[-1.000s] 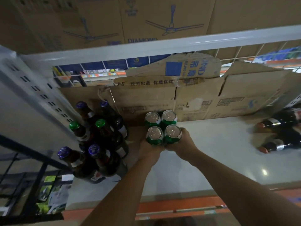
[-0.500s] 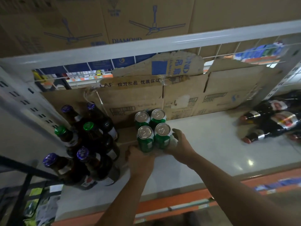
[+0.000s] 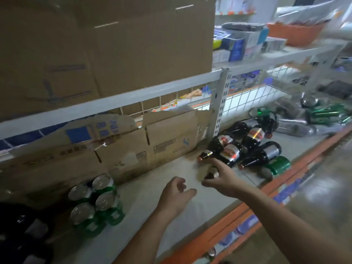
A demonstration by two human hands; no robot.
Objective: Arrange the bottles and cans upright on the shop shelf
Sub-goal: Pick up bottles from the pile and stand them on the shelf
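A single wide-angle view, worn on the head, looks forward and down onto the shelf (image 3: 137, 197) from close above its orange front edge, skewed towards its right end and the cardboard (image 3: 171, 141) along its back edge.

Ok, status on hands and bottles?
Left hand open, empty. Right hand grips a lying bottle by its neck. Four cans upright; pile of bottles lying flat. Nothing in the way.

Dim, motion-blurred wide-angle view; light glows through the wire mesh (image 3: 245, 100), floor (image 3: 314, 197) glares, edges bend.
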